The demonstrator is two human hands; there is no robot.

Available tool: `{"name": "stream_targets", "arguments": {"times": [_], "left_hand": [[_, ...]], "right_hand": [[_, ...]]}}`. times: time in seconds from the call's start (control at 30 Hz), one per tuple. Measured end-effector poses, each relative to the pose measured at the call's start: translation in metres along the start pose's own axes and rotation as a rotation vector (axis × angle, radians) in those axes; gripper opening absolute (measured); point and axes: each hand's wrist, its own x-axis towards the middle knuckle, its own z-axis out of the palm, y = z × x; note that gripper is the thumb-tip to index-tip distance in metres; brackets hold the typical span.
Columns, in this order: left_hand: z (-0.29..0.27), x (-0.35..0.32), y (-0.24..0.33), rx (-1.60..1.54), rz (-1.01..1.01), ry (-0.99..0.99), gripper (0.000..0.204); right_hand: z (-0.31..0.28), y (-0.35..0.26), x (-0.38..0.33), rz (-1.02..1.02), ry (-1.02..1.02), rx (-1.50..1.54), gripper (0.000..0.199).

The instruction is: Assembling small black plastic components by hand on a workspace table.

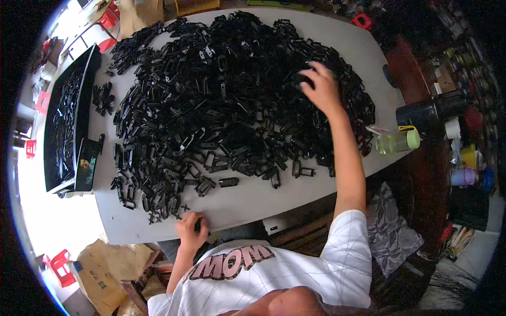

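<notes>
A wide heap of black plastic parts [221,89], many shaped like small open frames or clips, covers most of the pale table [253,203]. At the front edge, my left hand [191,231] is closed around a small black plastic part [198,225], largely hidden by the fingers. My right hand [322,89] reaches out over the right side of the heap, slightly blurred. Its fingers and thumb curve round something dark that blends with the heap, so its kind is unclear. A single black part [228,182] lies just off the heap's near edge.
A long black tray [79,137] holding more parts stands tilted at the left end of the table. On the right edge sits a clear bottle with a green lid [412,139]. Cardboard [108,271] lies at lower left, beside a red stool [63,267].
</notes>
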Motion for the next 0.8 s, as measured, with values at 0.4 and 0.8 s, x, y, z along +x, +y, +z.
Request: {"name": "stream_targets", "arguments": {"times": [0.4, 0.8], "left_hand": [[0.003, -0.001, 0.001, 0.048, -0.008, 0.034, 0.006], [0.000, 0.001, 0.005, 0.025, 0.017, 0.029, 0.007]], "right_hand": [[0.048, -0.056, 0.050, -0.033, -0.272, -0.111, 0.047], [-0.022, 0.050, 0.025, 0.473, -0.329, -0.264, 0.042]]}}
